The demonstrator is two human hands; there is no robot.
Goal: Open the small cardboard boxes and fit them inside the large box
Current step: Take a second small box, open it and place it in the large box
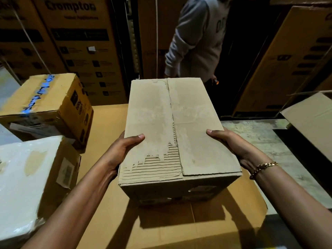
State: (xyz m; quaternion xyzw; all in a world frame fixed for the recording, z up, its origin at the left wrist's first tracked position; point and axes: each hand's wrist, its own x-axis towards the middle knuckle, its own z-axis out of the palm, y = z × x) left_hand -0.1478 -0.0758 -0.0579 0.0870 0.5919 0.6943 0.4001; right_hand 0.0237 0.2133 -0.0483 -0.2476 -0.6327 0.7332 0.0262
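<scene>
Found small cardboard box (161, 123), flaps closed, held just above flat cardboard sheet (106, 126), clasped at near side walls by left grip (122, 151) and right grip (231, 146), thumbs on top; judged stiff, light, dusty, top liner torn, best taken low at sides.

A flat cardboard sheet (107, 126) lies on a concrete surface (260, 141), yellow box (45, 97) and white-wrapped box (23, 177) alongside.

Small cardboard box (172, 126) sat between left hand (122, 151) and right hand (231, 146), over a flattened cardboard sheet (206, 221). Left of the left hand lay a plastic-wrapped box (27, 186), with a closed carton (46, 106) beyond it. Right of the right hand stood an open box (312, 119). Beyond both hands stood a person (195, 38), with stacked Crompton cartons (80, 42) behind.
</scene>
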